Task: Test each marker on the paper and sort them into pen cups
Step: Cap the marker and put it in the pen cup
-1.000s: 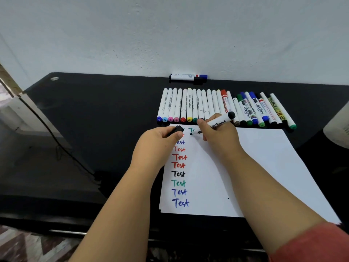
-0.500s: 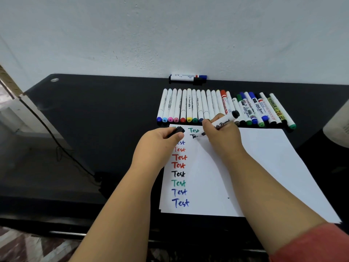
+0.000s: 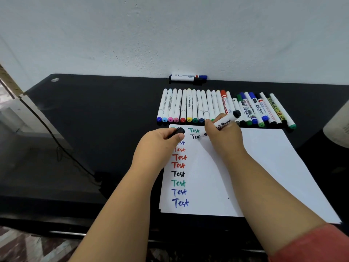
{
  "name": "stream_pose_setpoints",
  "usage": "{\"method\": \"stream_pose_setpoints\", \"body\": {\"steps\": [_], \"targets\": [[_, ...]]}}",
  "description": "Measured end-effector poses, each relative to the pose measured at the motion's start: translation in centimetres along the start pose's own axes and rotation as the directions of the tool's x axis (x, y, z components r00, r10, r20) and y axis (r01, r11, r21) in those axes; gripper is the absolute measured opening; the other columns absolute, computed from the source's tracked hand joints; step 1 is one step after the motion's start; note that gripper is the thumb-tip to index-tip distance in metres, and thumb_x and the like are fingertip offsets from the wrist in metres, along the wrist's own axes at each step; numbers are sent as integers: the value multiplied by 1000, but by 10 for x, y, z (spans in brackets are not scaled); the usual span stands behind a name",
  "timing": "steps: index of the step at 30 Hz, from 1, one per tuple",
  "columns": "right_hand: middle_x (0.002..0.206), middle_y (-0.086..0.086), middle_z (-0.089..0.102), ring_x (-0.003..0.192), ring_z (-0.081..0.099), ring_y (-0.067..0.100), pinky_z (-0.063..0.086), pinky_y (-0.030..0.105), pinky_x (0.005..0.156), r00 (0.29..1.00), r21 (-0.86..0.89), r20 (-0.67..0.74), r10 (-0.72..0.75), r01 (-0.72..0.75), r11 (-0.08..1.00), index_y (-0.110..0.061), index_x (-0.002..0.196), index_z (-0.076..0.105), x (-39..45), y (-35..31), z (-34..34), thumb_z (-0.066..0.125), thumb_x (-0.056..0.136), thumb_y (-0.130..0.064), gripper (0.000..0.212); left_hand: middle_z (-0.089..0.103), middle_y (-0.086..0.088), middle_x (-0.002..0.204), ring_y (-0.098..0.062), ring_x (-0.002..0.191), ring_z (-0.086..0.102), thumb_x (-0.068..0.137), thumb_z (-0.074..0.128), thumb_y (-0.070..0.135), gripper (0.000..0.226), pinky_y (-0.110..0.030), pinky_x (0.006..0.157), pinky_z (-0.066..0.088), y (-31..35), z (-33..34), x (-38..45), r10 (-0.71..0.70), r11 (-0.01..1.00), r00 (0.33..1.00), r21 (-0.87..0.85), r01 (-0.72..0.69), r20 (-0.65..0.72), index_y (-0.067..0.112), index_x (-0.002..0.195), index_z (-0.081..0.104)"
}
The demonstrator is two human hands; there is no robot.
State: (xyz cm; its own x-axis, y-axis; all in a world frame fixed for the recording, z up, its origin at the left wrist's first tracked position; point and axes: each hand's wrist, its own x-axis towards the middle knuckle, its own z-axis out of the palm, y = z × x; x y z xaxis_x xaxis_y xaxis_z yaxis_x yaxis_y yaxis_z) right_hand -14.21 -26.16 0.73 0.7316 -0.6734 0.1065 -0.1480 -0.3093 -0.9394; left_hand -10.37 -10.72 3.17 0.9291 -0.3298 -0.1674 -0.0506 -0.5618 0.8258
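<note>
A white sheet of paper [image 3: 264, 167] lies on the black table [image 3: 113, 114], with a column of coloured "Test" words down its left side. My right hand [image 3: 224, 137] grips a black whiteboard marker [image 3: 225, 122], its tip on the paper at a half-written black word under a green "Test". My left hand [image 3: 160, 142] rests on the paper's top left corner and pinches the black cap [image 3: 179, 131]. A row of several markers [image 3: 217, 108] lies just beyond the paper.
Two more markers [image 3: 188, 78] lie against the white wall at the back. A pale rounded object [image 3: 338, 127] sits at the right edge. A dark cable [image 3: 56, 144] runs down the left side beyond the table.
My right hand has slid rightwards with the marker, adding black letters of a second "Test" under the green one. The left hand has stayed put with the cap.
</note>
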Motion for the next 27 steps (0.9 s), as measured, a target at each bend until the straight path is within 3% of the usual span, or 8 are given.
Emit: {"method": "stream_pose_setpoints", "body": {"steps": [3, 8, 13, 16, 19, 22, 27], "targets": [[53, -1, 46, 45, 41, 8, 31, 13, 41, 1000, -15, -19, 9, -9, 1000, -13, 61, 48, 1, 0, 0, 58, 90, -18, 31, 46, 26, 75, 8, 67, 43, 91, 56, 41, 38, -14, 54, 30, -1, 0, 1, -4, 1000, 1000, -4, 4, -2, 33, 128, 55], [59, 4, 49, 53, 45, 12, 30, 14, 41, 999, -18, -41, 1, -1, 1000, 0, 72, 58, 0, 0, 0, 57, 90, -18, 25, 53, 24, 84, 8, 67, 43, 91, 55, 40, 38, -14, 55, 30, 0, 0, 0, 3, 1000, 1000, 1, -3, 6, 33, 129, 55], [54, 1, 47, 43, 40, 4, 34, 20, 46, 998, -35, -56, 21, -23, 999, -6, 66, 54, 1, 0, 0, 58, 89, -19, 27, 46, 25, 77, 8, 67, 42, 92, 55, 41, 39, -14, 55, 30, 1, -1, 0, -2, 1000, 1000, 13, 2, 8, 32, 130, 54], [64, 7, 53, 56, 46, 13, 37, 23, 54, 997, -12, -75, 8, -9, 1000, -2, 73, 55, 0, -1, 0, 55, 90, -16, 23, 48, 22, 84, 7, 68, 42, 91, 55, 40, 40, -14, 56, 30, 2, 0, 0, 0, 1000, 1000, 18, 0, 16, 32, 131, 53], [59, -1, 49, 53, 45, 9, 37, 16, 48, 996, 8, -82, 18, -18, 1000, -11, 70, 50, 1, -1, -1, 54, 90, -17, 21, 56, 18, 99, 6, 70, 43, 91, 56, 40, 40, -15, 57, 31, 1, -1, 0, 4, 1000, 1000, 22, -4, 20, 33, 131, 53], [61, 5, 55, 56, 48, 10, 37, 23, 53, 998, -9, -58, 25, -26, 1000, 0, 76, 56, 1, -1, -1, 56, 90, -19, 24, 60, 12, 119, 6, 71, 42, 91, 56, 41, 41, -14, 59, 32, 1, -1, -1, 7, 1000, 1000, 30, -8, 24, 33, 131, 53], [72, 5, 55, 67, 50, 16, 38, 24, 57, 996, 42, -67, 59, -56, 998, 3, 81, 57, 1, -1, -2, 54, 88, -15, 19, 59, 13, 113, 4, 71, 43, 91, 55, 40, 41, -15, 58, 32, 3, -1, -1, -1, 998, 999, 58, -1, 37, 33, 131, 52]]}}
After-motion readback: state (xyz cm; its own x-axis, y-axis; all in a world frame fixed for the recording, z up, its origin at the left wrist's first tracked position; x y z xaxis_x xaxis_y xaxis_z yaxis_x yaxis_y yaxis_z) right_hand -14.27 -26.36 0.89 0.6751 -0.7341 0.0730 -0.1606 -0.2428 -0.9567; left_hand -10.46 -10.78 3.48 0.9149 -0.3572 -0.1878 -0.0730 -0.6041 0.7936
